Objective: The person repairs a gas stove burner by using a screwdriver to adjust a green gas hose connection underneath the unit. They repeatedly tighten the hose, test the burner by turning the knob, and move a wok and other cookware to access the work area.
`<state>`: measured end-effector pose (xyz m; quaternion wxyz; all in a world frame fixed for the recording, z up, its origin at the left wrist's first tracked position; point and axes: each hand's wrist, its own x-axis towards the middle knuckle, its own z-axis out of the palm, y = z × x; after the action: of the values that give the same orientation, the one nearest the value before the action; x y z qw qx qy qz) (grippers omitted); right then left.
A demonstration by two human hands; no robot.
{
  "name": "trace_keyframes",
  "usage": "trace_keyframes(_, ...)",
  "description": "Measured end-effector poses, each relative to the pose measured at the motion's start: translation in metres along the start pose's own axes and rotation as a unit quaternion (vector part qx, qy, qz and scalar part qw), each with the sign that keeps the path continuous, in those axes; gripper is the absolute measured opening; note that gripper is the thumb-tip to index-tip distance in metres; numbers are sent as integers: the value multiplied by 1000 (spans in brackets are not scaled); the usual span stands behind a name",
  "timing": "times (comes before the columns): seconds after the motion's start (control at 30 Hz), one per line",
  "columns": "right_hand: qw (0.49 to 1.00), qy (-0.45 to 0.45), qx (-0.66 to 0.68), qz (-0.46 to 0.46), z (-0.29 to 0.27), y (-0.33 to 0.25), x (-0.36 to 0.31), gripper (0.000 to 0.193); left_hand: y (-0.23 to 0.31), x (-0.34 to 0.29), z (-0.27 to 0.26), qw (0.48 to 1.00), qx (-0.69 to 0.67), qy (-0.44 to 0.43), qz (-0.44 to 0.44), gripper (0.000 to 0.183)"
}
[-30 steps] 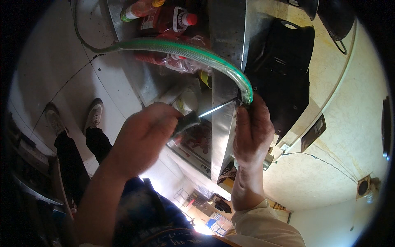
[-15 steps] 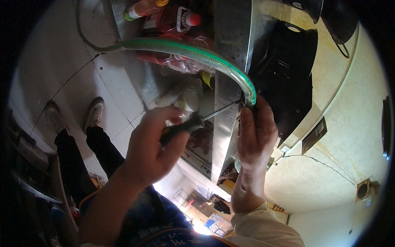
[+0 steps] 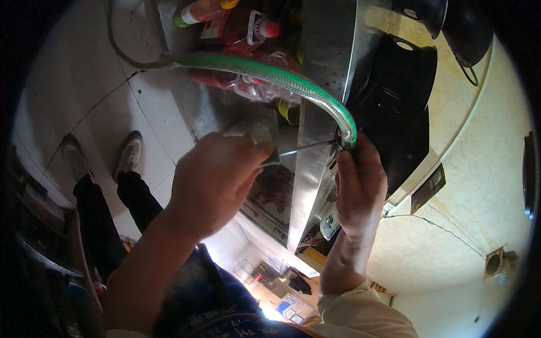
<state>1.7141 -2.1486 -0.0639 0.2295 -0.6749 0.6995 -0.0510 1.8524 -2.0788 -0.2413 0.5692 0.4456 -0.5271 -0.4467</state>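
Observation:
A clear braided hose with a green stripe (image 3: 282, 80) arches in from the upper left and bends down to its end. My right hand (image 3: 362, 188) is closed around that end, thumb and fingers pinching it. My left hand (image 3: 217, 183) is wrapped around the handle of a screwdriver (image 3: 301, 149), whose thin metal shaft points right. The screwdriver's tip meets a small dark fitting beside the hose end, perhaps a clamp; it is too small to make out. Most of the handle is hidden by my fingers.
A metal counter edge (image 3: 325, 96) runs past the hose. Bottles with red liquid (image 3: 239, 31) and plastic bags stand on the shelf beneath. A black panel (image 3: 391, 96) lies right of the hose end. My shoes (image 3: 131, 155) are on the tiled floor.
My left hand has turned and its loosely spread fingers have closed around the screwdriver handle. The hose end and my right hand have shifted slightly right in view.

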Motion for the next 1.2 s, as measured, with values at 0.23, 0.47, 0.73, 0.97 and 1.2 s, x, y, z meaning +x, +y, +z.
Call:
trace_keyframes(0.23, 1000, -4, 27, -7, 1, -1, 3, 32, 12, -3, -7, 963, -207, -51, -164, 33)
trace_keyframes(0.47, 994, -20, -106, -21, -6, -6, 6, 31, -4, 7, -17, 603, -685, -84, -400, 32)
trace_keyframes(0.73, 993, -32, -105, -46, -9, -6, 6, 30, -7, 11, -15, 888, -367, -116, -253, 23)
trace_keyframes(0.97, 997, -12, -58, -44, -2, 1, 7, 32, 2, -1, 1, 995, 70, 39, 67, 36)
trace_keyframes(1.2, 997, -14, -56, -51, -3, 3, 5, 33, 3, 11, -10, 939, -217, -178, -196, 23)
